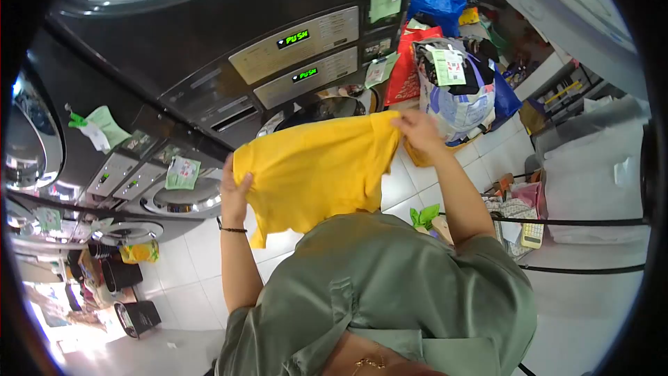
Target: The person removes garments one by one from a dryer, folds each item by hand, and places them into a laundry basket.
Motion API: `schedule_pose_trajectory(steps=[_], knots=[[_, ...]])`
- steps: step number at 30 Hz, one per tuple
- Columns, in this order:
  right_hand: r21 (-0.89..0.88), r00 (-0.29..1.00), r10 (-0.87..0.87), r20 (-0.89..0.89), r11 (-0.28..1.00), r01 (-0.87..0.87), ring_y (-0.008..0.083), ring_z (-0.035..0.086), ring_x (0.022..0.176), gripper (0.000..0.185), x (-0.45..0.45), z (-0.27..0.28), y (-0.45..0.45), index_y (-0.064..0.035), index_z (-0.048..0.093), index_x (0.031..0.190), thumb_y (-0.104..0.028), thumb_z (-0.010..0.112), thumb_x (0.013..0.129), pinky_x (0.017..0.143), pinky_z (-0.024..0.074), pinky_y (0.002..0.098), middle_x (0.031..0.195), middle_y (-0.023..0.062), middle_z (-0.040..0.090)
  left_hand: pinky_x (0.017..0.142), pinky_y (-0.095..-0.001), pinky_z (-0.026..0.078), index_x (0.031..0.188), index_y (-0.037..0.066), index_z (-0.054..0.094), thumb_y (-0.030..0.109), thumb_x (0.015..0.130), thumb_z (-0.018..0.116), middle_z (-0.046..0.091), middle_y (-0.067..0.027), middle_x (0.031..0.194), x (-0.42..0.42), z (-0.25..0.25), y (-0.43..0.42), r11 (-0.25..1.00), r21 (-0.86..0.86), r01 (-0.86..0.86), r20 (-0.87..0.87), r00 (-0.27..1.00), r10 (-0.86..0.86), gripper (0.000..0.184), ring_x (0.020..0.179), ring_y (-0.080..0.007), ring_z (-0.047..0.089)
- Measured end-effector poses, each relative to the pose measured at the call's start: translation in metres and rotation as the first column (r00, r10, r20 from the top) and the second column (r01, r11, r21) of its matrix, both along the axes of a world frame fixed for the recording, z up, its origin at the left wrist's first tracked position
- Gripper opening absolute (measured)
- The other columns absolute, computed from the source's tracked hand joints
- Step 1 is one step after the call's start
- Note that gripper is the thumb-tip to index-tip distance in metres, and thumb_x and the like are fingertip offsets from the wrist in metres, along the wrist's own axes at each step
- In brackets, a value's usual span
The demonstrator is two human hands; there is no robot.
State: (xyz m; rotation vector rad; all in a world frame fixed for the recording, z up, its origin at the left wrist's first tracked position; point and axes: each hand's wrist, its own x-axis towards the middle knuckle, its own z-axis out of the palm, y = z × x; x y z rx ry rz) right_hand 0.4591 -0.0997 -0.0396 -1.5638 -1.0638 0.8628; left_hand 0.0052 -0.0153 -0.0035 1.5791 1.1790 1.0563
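A yellow cloth (316,167) is stretched out between my two hands in front of my green top. My left hand (235,188) grips its left end, thumb over the fabric and the other fingers partly behind it. My right hand (419,132) pinches the upper right corner. The cloth's lower edge hangs loose near my top, uneven and lower at the left. Behind the cloth, a round machine door (323,110) is partly covered by it.
Dark machines with lit panels (296,45) stand ahead, more at the left (184,188). Stuffed bags (456,97) sit on the tiled floor (188,257) at upper right. Wrapped clear plastic (591,181) is at the right, a black basket (138,317) at lower left.
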Motion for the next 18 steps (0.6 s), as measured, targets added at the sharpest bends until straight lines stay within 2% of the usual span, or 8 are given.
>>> schedule_pose_trajectory(steps=[1,4,7,10,13,14,16,18], knots=[[0.174,0.968,-0.183,0.173,0.973,0.153,0.0127,0.060,0.077,0.030,0.007,0.000,0.001,-0.0025,0.060,0.115,-0.015,0.066,0.088,0.069,0.0486,0.0245,0.100,0.0045,0.065,0.090,-0.0280,0.046,0.139,0.000,0.041,0.003,0.087,0.062,0.062,-0.0106,0.116,-0.015,0.019,-0.001,0.992,-0.126,0.019,0.261,0.965,0.014,0.056,0.099,-0.0152,0.059],[0.193,0.874,-0.030,-0.486,0.971,0.141,0.0136,0.060,0.085,0.036,0.029,0.019,-0.008,-0.0035,0.057,0.117,-0.011,0.070,0.084,0.076,0.0469,0.0243,0.098,0.0031,0.064,0.083,-0.0270,0.049,0.125,0.001,0.057,0.005,0.085,0.066,0.066,-0.0095,0.109,-0.063,0.017,0.001,0.999,-0.052,-0.001,-0.159,0.987,-0.007,0.040,0.091,-0.0134,0.061],[0.238,0.805,0.242,-0.542,0.963,-0.129,0.0161,0.058,0.094,0.031,0.002,0.086,-0.026,-0.0044,0.060,0.110,-0.010,0.071,0.082,0.083,0.0458,0.0261,0.098,0.0038,0.062,0.084,-0.0273,0.047,0.110,0.000,0.064,0.007,0.086,0.066,0.066,-0.0085,0.104,-0.086,0.043,-0.018,0.996,0.089,-0.008,-0.445,0.894,0.047,0.025,0.093,-0.0138,0.059],[0.078,0.910,0.229,0.345,0.959,-0.271,0.0175,0.058,0.096,0.020,-0.004,0.127,-0.020,-0.0038,0.063,0.099,-0.010,0.071,0.081,0.084,0.0457,0.0275,0.098,0.0057,0.062,0.085,-0.0275,0.044,0.099,-0.002,0.064,0.012,0.089,0.064,0.065,-0.0079,0.097,-0.097,0.068,-0.024,0.887,0.460,-0.044,-0.409,0.876,0.255,0.017,0.092,-0.0146,0.058],[0.269,0.807,-0.017,0.590,0.947,-0.177,0.0162,0.057,0.098,0.019,-0.001,0.119,0.015,-0.0033,0.066,0.097,-0.011,0.071,0.080,0.085,0.0450,0.0277,0.099,0.0062,0.061,0.083,-0.0288,0.044,0.093,-0.001,0.062,0.019,0.092,0.061,0.064,-0.0089,0.092,-0.083,0.088,-0.001,0.882,0.410,-0.234,-0.182,0.926,0.330,0.021,0.088,-0.0174,0.058],[0.357,0.906,0.024,0.423,0.914,-0.192,0.0136,0.058,0.089,0.018,0.001,0.095,0.036,-0.0053,0.065,0.098,-0.015,0.070,0.083,0.079,0.0459,0.0272,0.094,0.0034,0.062,0.080,-0.0296,0.044,0.092,-0.001,0.061,0.022,0.093,0.060,0.064,-0.0098,0.092,-0.077,0.083,0.012,0.917,0.268,-0.294,-0.163,0.925,0.345,0.023,0.087,-0.0186,0.058],[0.033,0.948,0.000,-0.320,0.999,0.011,0.0115,0.058,0.077,0.013,-0.040,0.076,0.057,-0.0083,0.064,0.095,-0.017,0.066,0.087,0.070,0.0471,0.0268,0.087,-0.0006,0.060,0.076,-0.0316,0.045,0.095,0.000,0.060,0.023,0.093,0.060,0.064,-0.0110,0.088,-0.053,0.056,0.032,0.903,0.271,-0.334,-0.255,0.880,0.402,0.024,0.084,-0.0195,0.059],[-0.048,0.859,0.048,-0.509,0.995,-0.084,0.0099,0.057,0.070,0.010,-0.095,0.050,0.059,-0.0113,0.062,0.092,-0.021,0.063,0.089,0.062,0.0478,0.0266,0.082,-0.0027,0.060,0.072,-0.0328,0.046,0.097,0.001,0.060,0.025,0.093,0.060,0.064,-0.0123,0.084,-0.018,0.027,0.024,0.908,0.347,-0.234,-0.274,0.901,0.337,0.024,0.079,-0.0191,0.059]])
